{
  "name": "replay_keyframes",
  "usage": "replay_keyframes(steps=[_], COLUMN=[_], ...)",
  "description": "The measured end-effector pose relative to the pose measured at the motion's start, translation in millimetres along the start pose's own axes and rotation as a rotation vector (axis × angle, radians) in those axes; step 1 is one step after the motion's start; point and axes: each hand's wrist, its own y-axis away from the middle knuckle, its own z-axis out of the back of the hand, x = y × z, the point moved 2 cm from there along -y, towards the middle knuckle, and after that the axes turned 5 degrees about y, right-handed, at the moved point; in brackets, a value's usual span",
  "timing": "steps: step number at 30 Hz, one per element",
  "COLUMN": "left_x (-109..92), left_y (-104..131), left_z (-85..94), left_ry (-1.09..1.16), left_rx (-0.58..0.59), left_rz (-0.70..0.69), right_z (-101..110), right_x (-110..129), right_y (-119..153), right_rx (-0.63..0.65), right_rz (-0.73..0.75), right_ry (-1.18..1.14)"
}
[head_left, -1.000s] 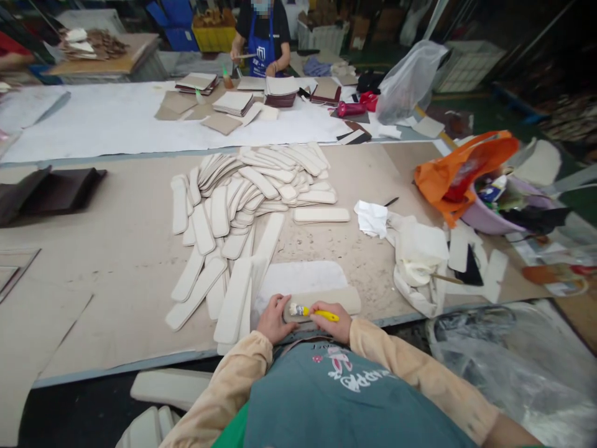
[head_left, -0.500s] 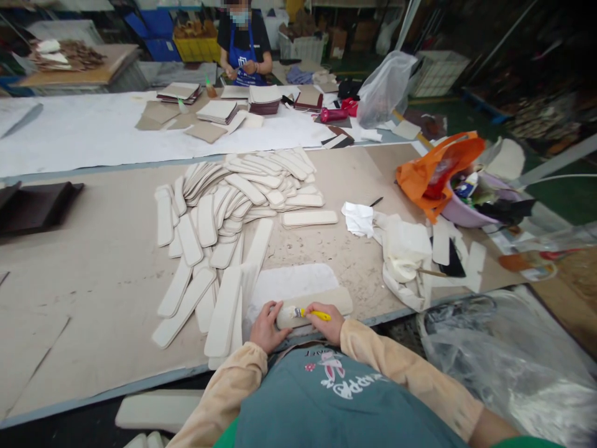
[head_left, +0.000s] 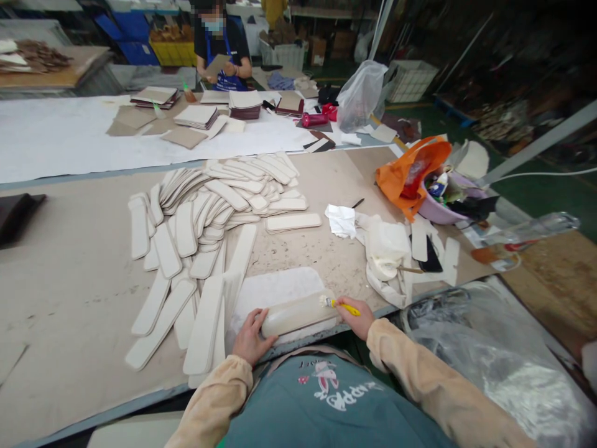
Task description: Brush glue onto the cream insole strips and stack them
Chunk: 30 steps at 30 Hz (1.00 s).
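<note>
Flat in front of me lies a long beige strip [head_left: 293, 315] with rounded ends, its upper face looking wet. It rests on a white sheet [head_left: 280, 283] near the table's front edge. My left hand [head_left: 252, 336] holds the strip's left end between thumb and fingers. In my right hand [head_left: 357, 317] is a small paintbrush [head_left: 345, 305] with a yellow handle, its whitish bristles touching the strip near the right end. Left of the sheet, a large heap of pale strips [head_left: 181, 230] spreads over the table, several overlapping in fanned rows.
To the right stand a cloth-wrapped white container [head_left: 387, 246], a crumpled white tissue [head_left: 341, 220], and a lilac basin [head_left: 441, 208] beside an orange bag [head_left: 413, 177]. Clear plastic sheeting [head_left: 499, 367] lies beyond the right edge. A co-worker [head_left: 221, 50] handles a flat piece across the table.
My right hand has swept the brush rightward along the strip, from near my left hand to the far end. The strip looks wetter. The co-worker has lifted a flat piece.
</note>
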Motion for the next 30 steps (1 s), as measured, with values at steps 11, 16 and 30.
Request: replay_keyframes(steps=[11, 16, 30], left_x=[0, 4, 10], left_y=[0, 0, -2], left_z=[2.8, 0.6, -5.7], left_ry=[-0.027, -0.038, -0.121], left_rx=[0.033, 0.026, -0.017], left_rz=[-0.035, -0.067, -0.132], right_z=[-42, -87, -42], right_x=[73, 86, 28], right_y=[11, -3, 5], right_rx=[0.318, 0.418, 0.205], right_rz=[0.093, 0.190, 0.140], right_ry=[-0.282, -0.270, -0.086])
